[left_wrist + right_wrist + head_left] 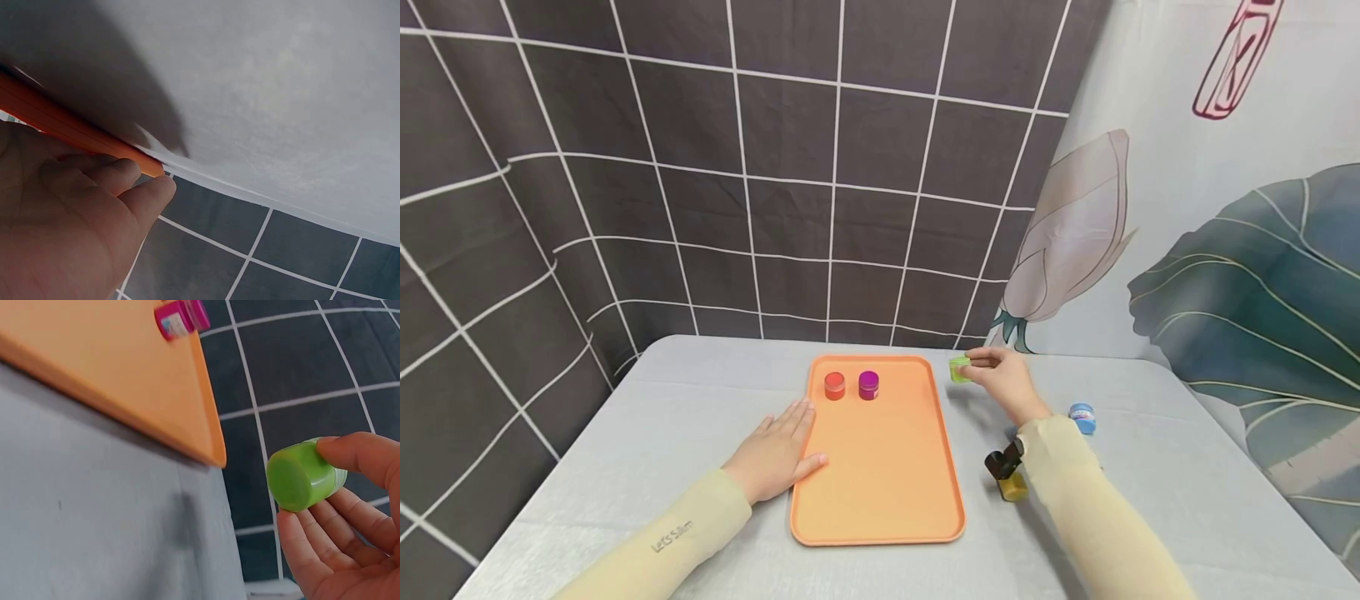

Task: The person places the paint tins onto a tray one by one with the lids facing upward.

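My right hand (1006,385) pinches a small lime-green jar (300,475) between thumb and fingers, held just above the table past the tray's far right corner. The flat orange tray (880,467) lies in the middle of the table. On its far part stand a small red jar (834,386) and, to the right of it, a purple jar (868,385). My left hand (775,454) rests on the tray's left rim with its fingers straight; in the left wrist view its fingertips (159,187) touch the orange edge.
Right of the tray, a yellow jar (1012,487) sits on the grey tablecloth (647,425), partly behind the black wrist camera (1003,459). Beyond the right forearm is a blue jar (1082,417). A dark tiled-pattern curtain (790,217) hangs behind the table's far edge.
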### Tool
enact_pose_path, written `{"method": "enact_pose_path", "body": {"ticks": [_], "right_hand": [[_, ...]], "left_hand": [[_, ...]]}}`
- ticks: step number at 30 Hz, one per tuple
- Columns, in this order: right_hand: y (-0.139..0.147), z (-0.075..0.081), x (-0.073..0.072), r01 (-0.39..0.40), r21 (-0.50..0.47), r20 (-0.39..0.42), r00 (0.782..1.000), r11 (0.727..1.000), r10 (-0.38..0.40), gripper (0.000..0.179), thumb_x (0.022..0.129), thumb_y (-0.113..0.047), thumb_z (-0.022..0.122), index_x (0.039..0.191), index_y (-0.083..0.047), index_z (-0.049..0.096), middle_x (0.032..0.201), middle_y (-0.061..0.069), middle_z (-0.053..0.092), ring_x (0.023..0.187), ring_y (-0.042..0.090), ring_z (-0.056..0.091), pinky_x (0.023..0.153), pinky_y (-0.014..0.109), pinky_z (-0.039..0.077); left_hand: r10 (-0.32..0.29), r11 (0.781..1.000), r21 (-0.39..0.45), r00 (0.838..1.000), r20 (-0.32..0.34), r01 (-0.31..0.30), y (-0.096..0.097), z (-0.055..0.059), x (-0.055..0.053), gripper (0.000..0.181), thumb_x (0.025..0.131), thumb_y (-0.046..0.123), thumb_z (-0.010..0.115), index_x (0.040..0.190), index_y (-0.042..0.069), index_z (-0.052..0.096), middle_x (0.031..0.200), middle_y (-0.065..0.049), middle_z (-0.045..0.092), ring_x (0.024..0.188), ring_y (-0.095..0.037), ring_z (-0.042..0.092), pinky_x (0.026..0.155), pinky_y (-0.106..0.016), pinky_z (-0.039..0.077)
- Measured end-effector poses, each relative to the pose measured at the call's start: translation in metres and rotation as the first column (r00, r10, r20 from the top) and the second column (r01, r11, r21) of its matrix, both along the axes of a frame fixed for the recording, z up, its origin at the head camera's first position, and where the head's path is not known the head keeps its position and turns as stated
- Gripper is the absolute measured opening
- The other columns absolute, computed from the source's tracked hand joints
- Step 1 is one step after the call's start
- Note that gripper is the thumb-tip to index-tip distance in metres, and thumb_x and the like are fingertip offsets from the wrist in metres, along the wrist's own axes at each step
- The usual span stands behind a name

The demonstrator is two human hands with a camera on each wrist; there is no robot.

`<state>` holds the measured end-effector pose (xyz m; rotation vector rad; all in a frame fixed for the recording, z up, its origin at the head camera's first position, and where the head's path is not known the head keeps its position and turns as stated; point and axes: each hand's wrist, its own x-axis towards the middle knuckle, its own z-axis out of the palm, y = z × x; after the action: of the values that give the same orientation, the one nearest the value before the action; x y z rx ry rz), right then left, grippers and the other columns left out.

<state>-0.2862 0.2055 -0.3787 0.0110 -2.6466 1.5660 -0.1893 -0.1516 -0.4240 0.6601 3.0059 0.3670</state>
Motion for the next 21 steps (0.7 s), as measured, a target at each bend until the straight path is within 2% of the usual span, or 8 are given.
{"method": "enact_pose_path", "body": {"ticks": [6, 12, 16, 21], "right_hand": [[-0.019, -0.004, -0.003, -0.005, -0.039, 0.009, 1.000, 0.999, 0.005, 0.041, 0.085, -0.016, 0.081, 0.121, -0.001, 0.069, 0.108, 0.012, 0.074, 0.095, 0.017, 0.068, 0.083, 0.026, 0.050], [-0.037, -0.007, -0.004, -0.019, -0.102, 0.009, 1.000, 0.995, 0.020, 0.042, 0.084, -0.011, 0.080, 0.122, 0.001, 0.068, 0.109, 0.015, 0.074, 0.094, 0.017, 0.070, 0.083, 0.025, 0.050], [-0.049, -0.010, -0.005, -0.024, -0.116, 0.033, 0.999, 0.993, 0.028, 0.040, 0.083, -0.010, 0.080, 0.120, 0.000, 0.069, 0.109, 0.014, 0.073, 0.097, 0.019, 0.069, 0.082, 0.026, 0.050], [-0.063, -0.014, -0.006, -0.029, -0.096, 0.026, 0.999, 0.995, 0.032, 0.034, 0.081, -0.005, 0.080, 0.114, 0.002, 0.070, 0.103, 0.016, 0.073, 0.093, 0.022, 0.070, 0.082, 0.027, 0.056]], "left_hand": [[0.002, 1.000, 0.003, 1.000, 0.003, -0.002, 0.000, 0.003, 0.001, 0.079, 0.101, 0.046, 0.058, 0.152, -0.010, 0.035, 0.161, -0.024, 0.032, 0.150, -0.038, 0.029, 0.118, -0.061, 0.026], [0.005, 1.000, 0.006, 1.000, 0.009, -0.005, 0.001, 0.004, 0.002, 0.079, 0.101, 0.045, 0.058, 0.152, -0.010, 0.034, 0.161, -0.024, 0.031, 0.150, -0.038, 0.028, 0.118, -0.061, 0.025], [0.005, 1.000, 0.005, 1.000, 0.009, -0.005, 0.001, 0.004, 0.002, 0.079, 0.102, 0.046, 0.057, 0.152, -0.010, 0.034, 0.161, -0.024, 0.031, 0.150, -0.038, 0.028, 0.118, -0.061, 0.025], [0.002, 1.000, 0.000, 1.000, 0.006, -0.002, 0.001, 0.004, 0.002, 0.079, 0.102, 0.046, 0.057, 0.152, -0.010, 0.034, 0.161, -0.025, 0.031, 0.150, -0.038, 0.028, 0.118, -0.061, 0.026]]}}
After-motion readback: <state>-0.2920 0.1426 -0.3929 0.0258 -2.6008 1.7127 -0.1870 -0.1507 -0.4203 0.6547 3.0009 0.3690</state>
